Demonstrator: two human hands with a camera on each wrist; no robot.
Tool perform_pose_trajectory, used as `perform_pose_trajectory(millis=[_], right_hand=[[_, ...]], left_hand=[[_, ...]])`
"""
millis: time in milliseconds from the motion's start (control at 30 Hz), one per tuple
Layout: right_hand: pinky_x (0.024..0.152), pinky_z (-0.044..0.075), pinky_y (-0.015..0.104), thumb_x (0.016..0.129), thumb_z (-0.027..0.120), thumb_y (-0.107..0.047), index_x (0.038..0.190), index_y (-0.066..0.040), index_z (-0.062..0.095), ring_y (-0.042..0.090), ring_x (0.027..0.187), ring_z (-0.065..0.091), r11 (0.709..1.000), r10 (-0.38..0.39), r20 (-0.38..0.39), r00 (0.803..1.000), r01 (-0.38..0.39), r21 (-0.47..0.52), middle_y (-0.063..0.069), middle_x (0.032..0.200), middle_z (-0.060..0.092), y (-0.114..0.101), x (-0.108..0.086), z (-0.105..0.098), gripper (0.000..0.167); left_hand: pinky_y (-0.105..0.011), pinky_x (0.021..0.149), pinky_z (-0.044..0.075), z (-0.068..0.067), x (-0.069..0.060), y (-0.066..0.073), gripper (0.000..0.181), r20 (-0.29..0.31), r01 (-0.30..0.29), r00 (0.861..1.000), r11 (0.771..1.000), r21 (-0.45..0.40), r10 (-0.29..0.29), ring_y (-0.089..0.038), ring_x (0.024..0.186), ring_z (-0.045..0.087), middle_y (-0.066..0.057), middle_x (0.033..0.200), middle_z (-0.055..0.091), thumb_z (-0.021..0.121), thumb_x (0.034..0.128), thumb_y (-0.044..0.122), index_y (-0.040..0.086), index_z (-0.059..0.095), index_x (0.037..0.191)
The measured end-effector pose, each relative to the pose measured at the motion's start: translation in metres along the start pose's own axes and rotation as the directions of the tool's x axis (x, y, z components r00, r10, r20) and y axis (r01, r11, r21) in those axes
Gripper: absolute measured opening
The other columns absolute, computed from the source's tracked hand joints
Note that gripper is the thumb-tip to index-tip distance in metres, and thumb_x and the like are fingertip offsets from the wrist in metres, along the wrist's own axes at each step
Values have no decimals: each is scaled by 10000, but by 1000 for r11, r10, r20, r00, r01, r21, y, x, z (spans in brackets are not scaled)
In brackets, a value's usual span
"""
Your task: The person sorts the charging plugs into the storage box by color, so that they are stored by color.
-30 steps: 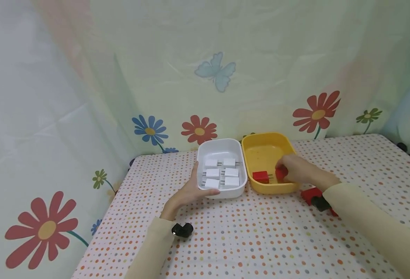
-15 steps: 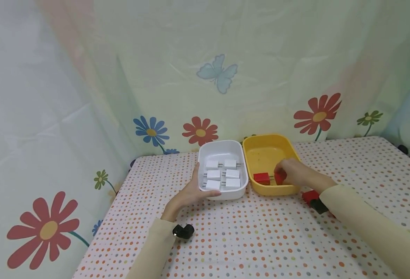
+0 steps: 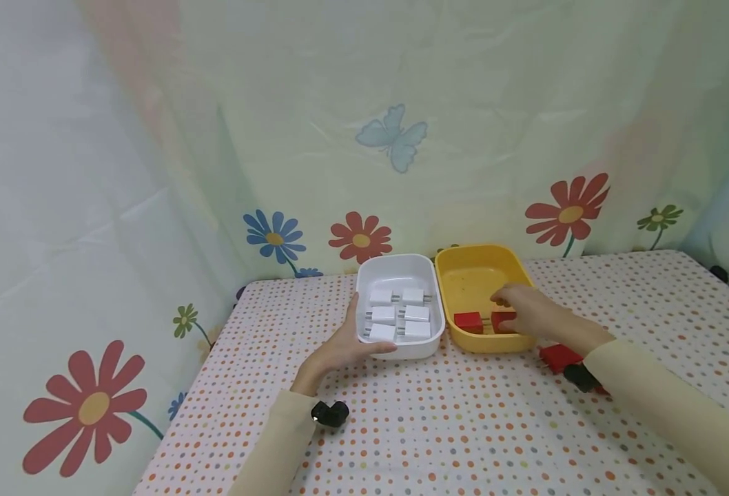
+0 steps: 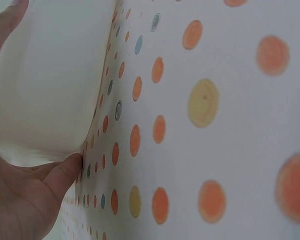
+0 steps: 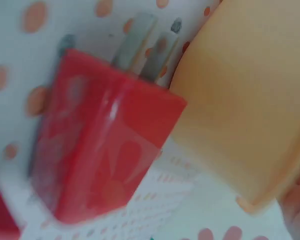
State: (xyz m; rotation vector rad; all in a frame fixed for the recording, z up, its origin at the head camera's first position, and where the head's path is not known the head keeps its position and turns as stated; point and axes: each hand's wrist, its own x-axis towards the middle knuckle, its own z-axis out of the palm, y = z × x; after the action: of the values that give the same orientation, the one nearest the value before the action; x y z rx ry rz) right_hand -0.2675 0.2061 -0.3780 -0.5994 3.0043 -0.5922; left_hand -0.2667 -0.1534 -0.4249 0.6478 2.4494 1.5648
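My left hand [image 3: 341, 348] rests against the near left corner of a white tray [image 3: 399, 265], its thumb along the front and its fingers up the left side. Several white plug chargers [image 3: 382, 315] lie in rows in that tray. Over the front right of a yellow tray [image 3: 471, 275] is my right hand [image 3: 528, 308], its thumb and fingers apart. Just beneath it a red plug charger [image 3: 501, 321] lies on the tray floor, partly hidden by the hand. Another red charger [image 3: 468, 322] lies left of it, prongs to the right.
On the dotted tablecloth [image 3: 414, 427], under my right forearm, sits a red charger [image 5: 110, 145] with its prongs towards the yellow tray. Part of another red thing [image 5: 0, 215] shows beside it. A flowered curtain [image 3: 464, 138] hangs behind the table.
My right hand has let go of the red charger, which now lies in the yellow tray, and its fingers have spread. My left hand stays at the white tray. The view has shifted slightly.
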Motion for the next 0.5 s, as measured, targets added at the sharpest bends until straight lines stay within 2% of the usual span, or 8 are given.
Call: perform_pose_trajectory(millis=[100,267,400,500], right_hand=[[917,560,565,878,822,-16,1250,142,623,463,1084,616,1000,-16,-101,995,15,-12,300,1194,631,-1,-17,-8,451],[894,566,583,862,830,-3,1255,100,639,476,1103,620,996,-82,-236,968,86,4,293,1231,619,3,-53,-27,448],[865,577,581,824,876,-32,1219,58,679,461,1079,653,991,-132,-277,952,124,-44,252,1192,663,14,-83,-43,450],[831,596,556,801,909,-91,1173,10,720,428,1041,661,991,-121,-243,962,104,-78,196,1141,685,24,-102,-50,430]], left_hand=[[-612,1179,302,3,1,1,1286,-9,22,1000,1000,20,-22,-317,1500,326,-142,1689,235,895,847,301,213,-96,1663],[-631,1173,302,3,0,2,1294,-25,53,998,998,46,-52,-319,1494,330,-132,1685,244,895,845,324,177,-92,1669],[-633,1180,290,3,-2,3,1301,-36,87,996,994,61,-85,-332,1509,307,-132,1698,218,892,846,329,166,-101,1671],[-647,1185,271,4,-3,4,1315,-45,115,993,991,64,-113,-354,1531,271,-140,1716,175,889,847,350,149,-118,1669]])
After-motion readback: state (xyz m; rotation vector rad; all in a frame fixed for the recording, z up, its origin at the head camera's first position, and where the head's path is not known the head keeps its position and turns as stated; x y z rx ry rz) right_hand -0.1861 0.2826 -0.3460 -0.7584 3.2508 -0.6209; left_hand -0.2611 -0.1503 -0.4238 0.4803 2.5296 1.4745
